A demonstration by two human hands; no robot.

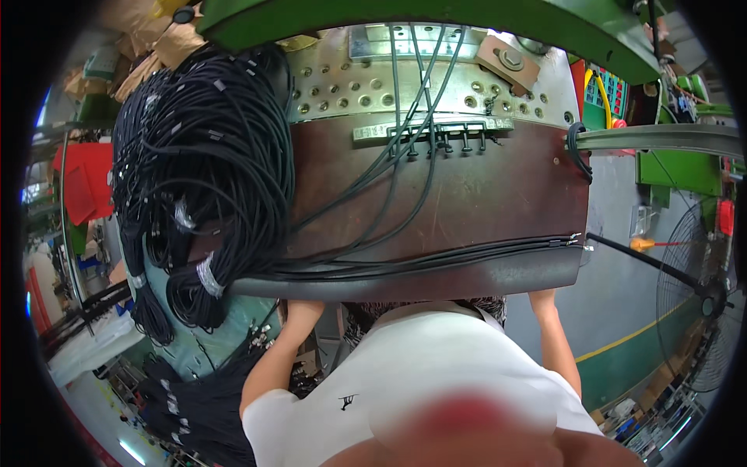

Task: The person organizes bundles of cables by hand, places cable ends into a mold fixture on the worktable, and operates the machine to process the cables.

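Note:
Both my hands reach beneath the front edge of the brown work board (498,187). Of my left hand (305,310), only the part near the wrist shows, below the board's left part. My right hand (542,297) is under its right end. The board hides the fingers of both, so what they touch is out of sight. Along the near edge lies a row of black cables (436,257) with bare metal ends at the right. Several other cables run from the left up through a slotted metal mould block (436,131) with short black pieces in its slots.
A big heap of bundled black cables (214,148) covers the left side, with more bundles (179,405) lower down. A green machine beam (436,27) crosses above the perforated metal plate (334,86). At the right are a grey metal arm (654,138) and a fan (700,296).

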